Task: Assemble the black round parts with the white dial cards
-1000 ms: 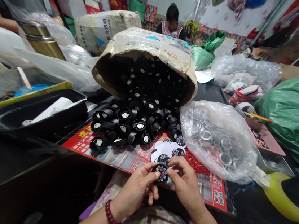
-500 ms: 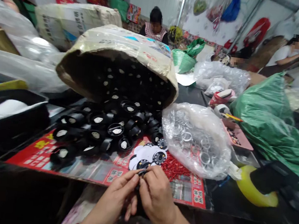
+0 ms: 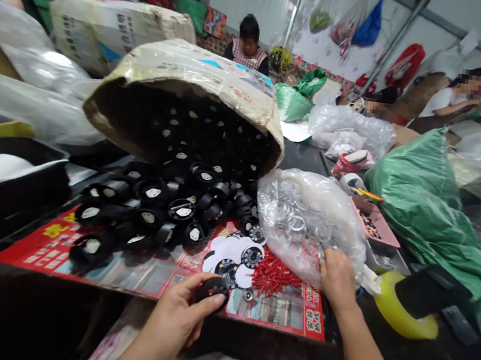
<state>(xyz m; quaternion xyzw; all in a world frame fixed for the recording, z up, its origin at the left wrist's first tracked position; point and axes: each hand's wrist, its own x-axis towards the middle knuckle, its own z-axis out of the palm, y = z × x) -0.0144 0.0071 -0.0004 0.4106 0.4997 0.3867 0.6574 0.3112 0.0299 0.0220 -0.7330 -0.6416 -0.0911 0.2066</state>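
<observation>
My left hand [image 3: 180, 310] grips a round black case [image 3: 212, 293] between thumb and fingers, just above the table's front edge. My right hand [image 3: 339, 280] is at the front right of a clear plastic bag [image 3: 321, 201] of transparent rings [image 3: 297, 223]. Its fingers are curled at the bag's mouth; what they pinch is hidden. Between the hands lie white discs and black numbered dials [image 3: 252, 256], a heap of small red pointers [image 3: 275, 275] and a small round metal-looking part [image 3: 248, 295]. Several black cases with white inserts [image 3: 148, 216] lie to the left.
A large tipped sack [image 3: 202, 61] spills black cases onto the table. To the right are a pink tray [image 3: 385, 233] of small parts, a yellow tape roll [image 3: 407, 323] and a green sack [image 3: 416, 178]. A black bin [image 3: 6, 192] stands left. Other people sit farther back.
My hands have parted. The left keeps the black case and has shifted slightly left; the right has moved right to the bag of rings. The small round part now shows on the table.
</observation>
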